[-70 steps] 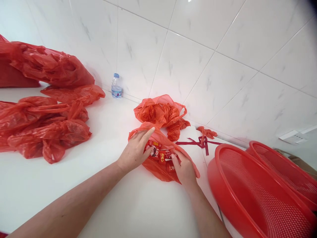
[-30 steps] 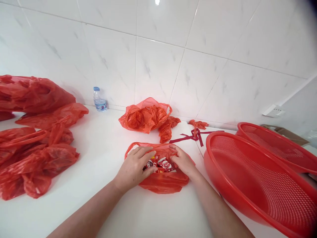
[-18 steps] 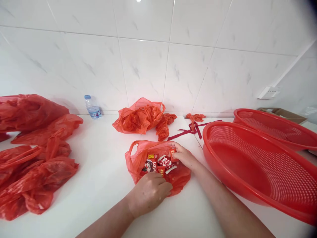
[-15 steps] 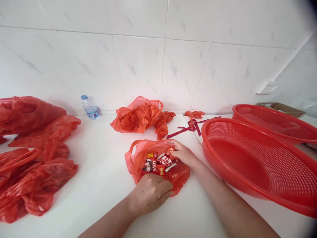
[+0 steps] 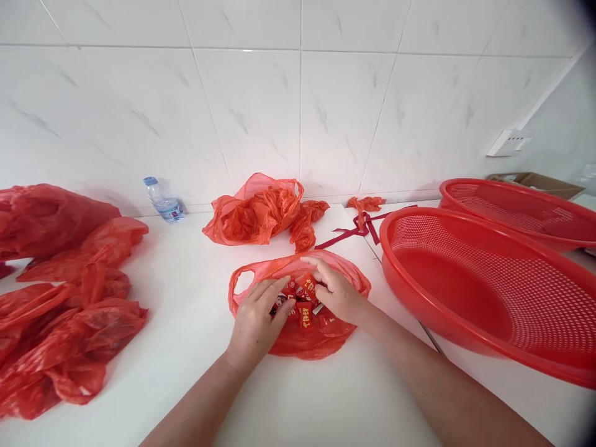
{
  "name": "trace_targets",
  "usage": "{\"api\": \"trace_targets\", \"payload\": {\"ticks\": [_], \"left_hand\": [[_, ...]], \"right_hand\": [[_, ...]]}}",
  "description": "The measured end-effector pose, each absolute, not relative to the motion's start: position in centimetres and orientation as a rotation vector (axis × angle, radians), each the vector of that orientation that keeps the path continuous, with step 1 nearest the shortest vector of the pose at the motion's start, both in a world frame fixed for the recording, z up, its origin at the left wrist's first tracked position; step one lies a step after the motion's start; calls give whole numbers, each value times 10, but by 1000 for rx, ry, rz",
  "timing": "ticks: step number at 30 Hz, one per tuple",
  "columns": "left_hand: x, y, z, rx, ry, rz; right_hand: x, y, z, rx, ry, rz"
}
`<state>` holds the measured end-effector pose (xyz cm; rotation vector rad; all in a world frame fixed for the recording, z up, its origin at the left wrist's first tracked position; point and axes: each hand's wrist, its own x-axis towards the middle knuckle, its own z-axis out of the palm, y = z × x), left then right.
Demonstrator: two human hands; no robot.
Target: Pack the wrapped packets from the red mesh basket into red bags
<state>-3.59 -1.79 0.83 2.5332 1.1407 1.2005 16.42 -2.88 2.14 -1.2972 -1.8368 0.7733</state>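
Note:
A small red plastic bag (image 5: 305, 340) lies open on the white counter (image 5: 195, 310) in front of me, with several red sweet packets (image 5: 305, 310) inside. My left hand (image 5: 258, 323) rests on the packets at the bag's left side, fingers stretched out flat. My right hand (image 5: 336, 293) reaches into the bag mouth from the right, fingers curled over the packets near the far rim. What its fingertips hold, if anything, is hidden.
A crumpled red bag (image 5: 254, 211) and dark red ribbon (image 5: 358, 231) lie behind. A heap of red bags (image 5: 60, 285) fills the left. A water bottle (image 5: 161, 200) stands by the tiled wall. Two large red sieve baskets (image 5: 470, 292) (image 5: 516, 211) sit at the right.
My left hand has moved from gripping the bag's near edge up onto the packets, fingers flat. My right hand has shifted left, deeper into the bag mouth.

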Motion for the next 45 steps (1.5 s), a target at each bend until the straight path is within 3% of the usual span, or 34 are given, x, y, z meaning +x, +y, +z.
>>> {"api": "trace_targets", "payload": {"ticks": [15, 23, 28, 39, 45], "left_hand": [[-35, -17, 10, 2404, 1130, 931], [-36, -15, 7, 2261, 1416, 888], [-36, -15, 8, 2245, 1426, 901], [-37, -13, 6, 2249, 1391, 977], [-37, -12, 6, 2284, 1361, 987]], "right_hand": [[148, -35, 19, -1129, -1789, 930], [174, -25, 31, -1597, -1733, 529], [177, -26, 33, -1839, -1916, 485], [173, -21, 15, -1637, -1799, 685], [179, -23, 26, -1611, -1825, 516]]}}
